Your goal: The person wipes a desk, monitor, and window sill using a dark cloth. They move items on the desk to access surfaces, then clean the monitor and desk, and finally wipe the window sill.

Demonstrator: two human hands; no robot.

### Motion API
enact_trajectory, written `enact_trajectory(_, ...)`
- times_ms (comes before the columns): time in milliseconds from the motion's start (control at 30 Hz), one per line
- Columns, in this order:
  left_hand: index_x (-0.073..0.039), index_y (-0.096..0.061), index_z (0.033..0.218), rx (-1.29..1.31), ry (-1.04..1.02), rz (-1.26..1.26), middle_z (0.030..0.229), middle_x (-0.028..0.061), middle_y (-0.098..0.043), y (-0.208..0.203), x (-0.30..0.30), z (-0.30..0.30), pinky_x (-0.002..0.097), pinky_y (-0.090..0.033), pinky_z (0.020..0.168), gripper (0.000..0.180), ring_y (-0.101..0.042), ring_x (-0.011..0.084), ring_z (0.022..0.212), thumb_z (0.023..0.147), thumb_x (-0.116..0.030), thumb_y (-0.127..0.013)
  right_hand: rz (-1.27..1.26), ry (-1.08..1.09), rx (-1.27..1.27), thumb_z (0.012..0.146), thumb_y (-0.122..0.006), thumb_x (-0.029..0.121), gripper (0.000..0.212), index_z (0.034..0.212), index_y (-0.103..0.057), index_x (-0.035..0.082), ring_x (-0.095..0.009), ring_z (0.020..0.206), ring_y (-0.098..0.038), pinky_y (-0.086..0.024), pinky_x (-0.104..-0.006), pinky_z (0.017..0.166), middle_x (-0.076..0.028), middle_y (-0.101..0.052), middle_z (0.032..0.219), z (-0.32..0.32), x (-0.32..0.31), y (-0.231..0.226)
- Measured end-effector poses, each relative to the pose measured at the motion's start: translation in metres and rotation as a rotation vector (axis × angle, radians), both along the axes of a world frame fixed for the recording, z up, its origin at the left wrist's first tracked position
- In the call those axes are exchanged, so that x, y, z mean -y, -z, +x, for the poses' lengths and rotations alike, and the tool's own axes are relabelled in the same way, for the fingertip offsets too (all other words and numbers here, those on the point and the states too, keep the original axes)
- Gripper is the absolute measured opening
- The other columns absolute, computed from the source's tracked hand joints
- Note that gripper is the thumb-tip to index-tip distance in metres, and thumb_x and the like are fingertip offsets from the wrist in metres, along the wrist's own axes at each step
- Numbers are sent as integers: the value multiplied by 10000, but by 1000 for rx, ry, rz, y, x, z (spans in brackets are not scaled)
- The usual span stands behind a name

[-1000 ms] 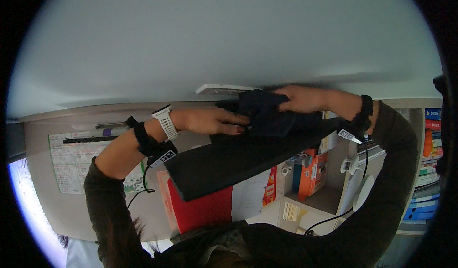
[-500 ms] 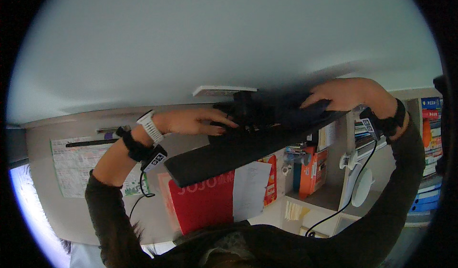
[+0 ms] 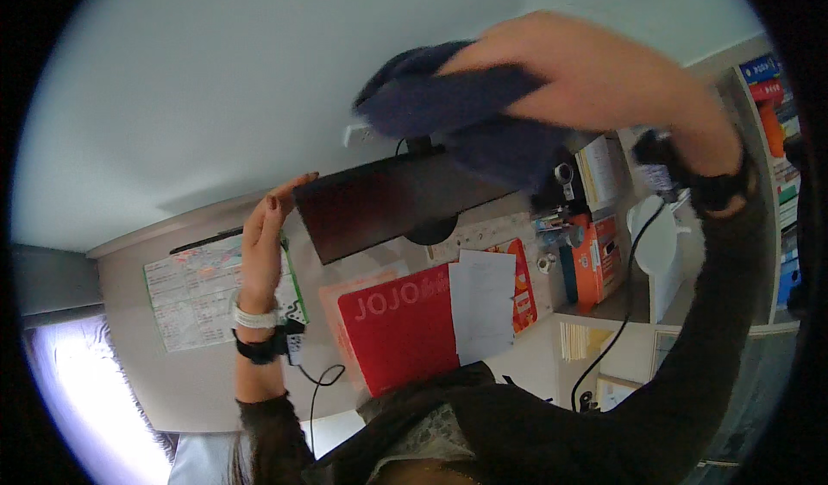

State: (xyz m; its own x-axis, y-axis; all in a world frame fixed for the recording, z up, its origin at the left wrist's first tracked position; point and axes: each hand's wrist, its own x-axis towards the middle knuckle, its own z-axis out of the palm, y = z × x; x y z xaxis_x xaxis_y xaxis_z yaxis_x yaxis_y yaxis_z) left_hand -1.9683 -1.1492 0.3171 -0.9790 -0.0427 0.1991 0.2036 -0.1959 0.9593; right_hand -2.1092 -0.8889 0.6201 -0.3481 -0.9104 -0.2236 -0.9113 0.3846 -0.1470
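A dark blue cloth [image 3: 440, 101] is bunched in my right hand [image 3: 569, 71], raised over the top right of a black monitor [image 3: 388, 204]. The hand is slightly blurred, and its fingertips are hidden by the cloth. Part of the cloth hangs down over the monitor's right side. My left hand [image 3: 266, 235] is at the monitor's left edge, with fingers stretched out and the tips close to its upper corner; whether they touch it I cannot tell. The monitor stands on a round dark base [image 3: 431, 229].
A red folder [image 3: 401, 325] and white sheets [image 3: 483, 308] lie on the desk in front of the monitor. A written chart [image 3: 194, 295] is at the left. Shelves with an orange box [image 3: 598, 265] and books [image 3: 780, 174] are on the right. A white socket strip [image 3: 355, 135] is behind.
My right hand has lifted the cloth up from behind the monitor. My left hand has moved from the monitor's back to its left edge. The monitor appears more level and the view has shifted.
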Motion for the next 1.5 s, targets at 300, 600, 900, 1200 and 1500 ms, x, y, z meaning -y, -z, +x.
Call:
enact_trajectory(300, 34, -453, 1419, -95, -345, 39, 1328, 102, -563, -1, -42, 2, 291, -389, 1028, 421, -500, 136, 1198, 1078, -211, -421, -67, 352, -627, 868, -613, 230, 268, 1069, -699, 74, -286, 969, -641, -533, -337, 733, -199, -573, 1231, 89, 106, 130)
enact_trajectory(600, 43, -528, 1329, -106, -346, 74, 1255, 79, -611, -9, -48, 13, 284, -403, 1001, 365, -557, 150, 1124, 1062, -192, -450, -577, 637, -766, 835, -582, 156, 329, 1124, -704, 254, -275, 905, -580, -491, -387, 733, -106, -547, 1268, 78, -10, 188)
enact_trajectory(900, 32, -521, 1340, -115, -359, 164, 1283, 98, -594, 12, -38, 13, 331, -397, 1039, 360, -551, 182, 1170, 1054, -180, -461, -638, 1164, -926, 721, -620, -85, 626, 1245, -670, 252, -417, 1115, -555, -483, -466, 945, -185, -514, 1363, -15, -207, 217)
enact_trajectory(1200, 7, -474, 1385, -104, -295, 175, 1385, 126, -536, 21, -23, 17, 386, -355, 1111, 385, -502, 236, 1268, 1055, -190, -449, -835, 1435, -886, 794, -610, -53, 608, 1335, -597, 222, -406, 1155, -566, -472, -433, 974, -189, -547, 1324, -94, -312, 249)
enact_trajectory(1500, -22, -372, 1475, -17, -460, 248, 1505, 130, -422, 33, -49, 18, 416, -236, 1183, 517, -391, 260, 1379, 1071, -344, -386, -1382, 1658, 105, 822, -621, 62, 569, 1384, -533, 31, -275, 1010, -629, -492, -364, 876, -153, -674, 1105, -103, -350, 293)
